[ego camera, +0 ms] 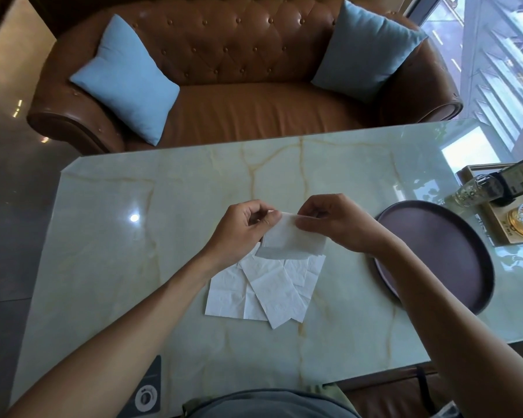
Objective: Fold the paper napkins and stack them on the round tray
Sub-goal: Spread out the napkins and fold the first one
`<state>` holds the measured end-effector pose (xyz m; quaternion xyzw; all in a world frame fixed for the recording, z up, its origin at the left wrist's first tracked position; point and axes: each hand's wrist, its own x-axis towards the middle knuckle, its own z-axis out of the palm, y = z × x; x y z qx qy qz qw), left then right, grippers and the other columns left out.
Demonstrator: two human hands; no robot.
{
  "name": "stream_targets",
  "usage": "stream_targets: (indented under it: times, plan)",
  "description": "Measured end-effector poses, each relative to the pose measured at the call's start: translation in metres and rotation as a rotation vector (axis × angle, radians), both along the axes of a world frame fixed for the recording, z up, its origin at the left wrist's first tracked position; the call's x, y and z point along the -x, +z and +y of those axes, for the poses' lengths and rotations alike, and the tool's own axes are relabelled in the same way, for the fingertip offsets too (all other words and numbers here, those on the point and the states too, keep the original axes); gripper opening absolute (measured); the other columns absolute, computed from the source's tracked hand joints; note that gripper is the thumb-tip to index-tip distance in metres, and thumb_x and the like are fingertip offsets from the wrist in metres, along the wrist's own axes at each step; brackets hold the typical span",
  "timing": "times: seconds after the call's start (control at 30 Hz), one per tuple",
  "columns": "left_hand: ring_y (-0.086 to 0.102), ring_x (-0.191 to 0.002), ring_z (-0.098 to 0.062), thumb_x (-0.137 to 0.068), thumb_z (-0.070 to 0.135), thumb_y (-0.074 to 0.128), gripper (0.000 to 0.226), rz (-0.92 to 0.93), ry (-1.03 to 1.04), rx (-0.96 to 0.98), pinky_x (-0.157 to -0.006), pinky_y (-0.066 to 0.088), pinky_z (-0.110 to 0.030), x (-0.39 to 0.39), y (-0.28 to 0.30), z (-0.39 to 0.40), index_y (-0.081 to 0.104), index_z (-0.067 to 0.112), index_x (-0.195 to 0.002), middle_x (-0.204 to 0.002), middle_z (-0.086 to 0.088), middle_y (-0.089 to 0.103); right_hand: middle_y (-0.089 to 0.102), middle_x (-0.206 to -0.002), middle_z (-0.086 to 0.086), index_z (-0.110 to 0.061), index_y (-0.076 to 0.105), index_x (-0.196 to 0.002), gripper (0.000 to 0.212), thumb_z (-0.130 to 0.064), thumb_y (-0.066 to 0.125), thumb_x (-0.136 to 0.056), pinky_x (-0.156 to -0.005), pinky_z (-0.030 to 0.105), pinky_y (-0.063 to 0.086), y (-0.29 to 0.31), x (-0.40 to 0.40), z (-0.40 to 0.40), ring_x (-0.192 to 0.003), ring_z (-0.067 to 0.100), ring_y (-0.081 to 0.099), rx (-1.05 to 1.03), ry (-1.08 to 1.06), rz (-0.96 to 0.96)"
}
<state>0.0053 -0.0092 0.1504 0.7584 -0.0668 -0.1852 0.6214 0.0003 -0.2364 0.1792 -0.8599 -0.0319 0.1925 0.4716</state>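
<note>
A white paper napkin (290,236) hangs just above the table, pinched along its top edge by both hands. My left hand (242,227) grips its upper left corner and my right hand (332,221) grips the upper right part. Below it, several unfolded white napkins (260,288) lie overlapping on the marble table (118,236). The dark round tray (441,257) sits to the right of my right hand with nothing on it.
A wooden box (495,218) with a glass bottle (477,188) and a gold-rimmed dish stands at the table's right edge, behind the tray. A brown leather sofa (254,101) with two blue cushions faces the table's far edge. A round sticker (146,398) sits at the near left corner.
</note>
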Motion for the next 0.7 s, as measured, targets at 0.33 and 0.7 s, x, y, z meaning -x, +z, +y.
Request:
stream_targets:
  times: [0.33,0.7]
  plan:
    - [0.067,-0.078,-0.023,-0.101,0.032,0.063,0.021,0.003,0.017,0.008,-0.073,0.052,-0.044,-0.005,-0.003,0.006,0.074,0.015,-0.096,-0.087,-0.012,0.076,0.076,-0.081,-0.006,-0.016,0.074,-0.089,0.007,-0.018,0.073,-0.095,-0.069,0.022,0.052,0.001,0.002,-0.002,-0.073,0.007,0.067,-0.051,-0.043,0.031]
    - [0.069,-0.080,-0.008,-0.104,0.020,0.055,0.014,0.184,0.061,0.240,-0.073,0.059,-0.026,-0.012,0.005,0.014,0.065,0.011,-0.101,-0.086,0.002,0.072,0.075,-0.125,-0.001,-0.020,0.071,-0.125,0.038,-0.041,0.071,-0.093,-0.107,0.042,0.051,-0.023,0.013,-0.016,-0.121,0.019,0.068,-0.395,-0.198,0.236]
